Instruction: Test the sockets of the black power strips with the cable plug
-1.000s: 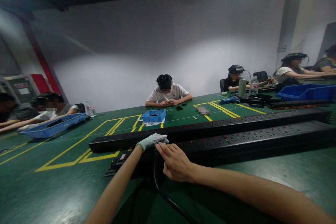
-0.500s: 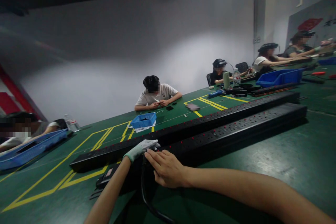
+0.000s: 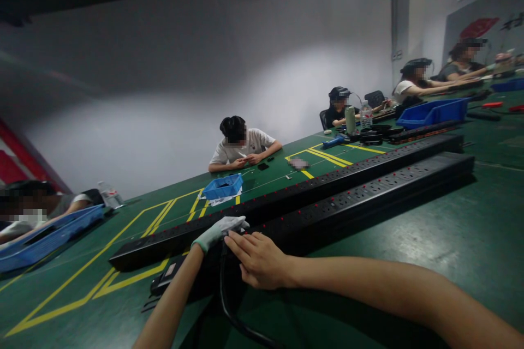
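Two long black power strips lie side by side on the green table; the nearer power strip (image 3: 347,202) has rows of sockets and red dots on top, as does the farther power strip (image 3: 164,235). My left hand (image 3: 219,232), in a pale glove with a green cuff, rests at the nearer strip with its fingers closed. My bare right hand (image 3: 262,262) meets it there, fingers pressed together and tips touching the same spot. A thick black power cord (image 3: 223,278) rises to that spot between the hands. Its end is hidden by my fingers.
A small blue tray (image 3: 223,187) stands beyond the strips, with a co-worker (image 3: 241,147) behind it. Larger blue bins (image 3: 432,113) are at the right and left. A black boxy part (image 3: 166,278) lies by my left forearm. Yellow tape lines mark the table.
The view has shifted slightly. Both hands stay at the same spot on the nearer strip with the cord between them; no clear movement of theirs shows.
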`<state>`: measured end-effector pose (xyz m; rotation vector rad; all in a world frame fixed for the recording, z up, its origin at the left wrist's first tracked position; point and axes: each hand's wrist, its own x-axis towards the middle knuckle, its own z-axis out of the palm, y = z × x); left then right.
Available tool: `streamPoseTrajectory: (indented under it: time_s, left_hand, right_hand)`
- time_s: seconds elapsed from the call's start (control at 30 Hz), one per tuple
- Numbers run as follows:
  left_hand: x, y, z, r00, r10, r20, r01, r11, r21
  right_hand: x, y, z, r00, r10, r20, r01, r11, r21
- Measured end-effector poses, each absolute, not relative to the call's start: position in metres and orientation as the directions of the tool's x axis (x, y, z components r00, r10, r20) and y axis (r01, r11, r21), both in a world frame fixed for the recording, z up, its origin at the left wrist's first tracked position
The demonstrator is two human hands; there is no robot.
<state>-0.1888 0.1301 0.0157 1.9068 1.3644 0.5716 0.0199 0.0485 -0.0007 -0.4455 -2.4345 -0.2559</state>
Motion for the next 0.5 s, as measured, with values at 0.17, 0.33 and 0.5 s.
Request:
streamPoseTrajectory:
  time_s: [0.17,0.33,0.5]
  left_hand:
    - [-0.187,0.131,0.016,0.342,0.939,-0.041,0.645,-0.203,0.736]
    - [-0.187,0.130,0.017,0.322,0.946,-0.039,0.693,-0.207,0.690]
    - [-0.182,0.126,0.024,0.276,0.961,-0.023,0.762,-0.205,0.614]
  right_hand:
    - [0.022,0.048,0.000,-0.739,0.250,0.625,0.376,0.923,0.076]
    - [0.020,0.047,0.000,-0.740,0.255,0.622,0.384,0.920,0.079]
    - [0.040,0.049,0.008,-0.820,0.155,0.551,0.301,0.936,0.185]
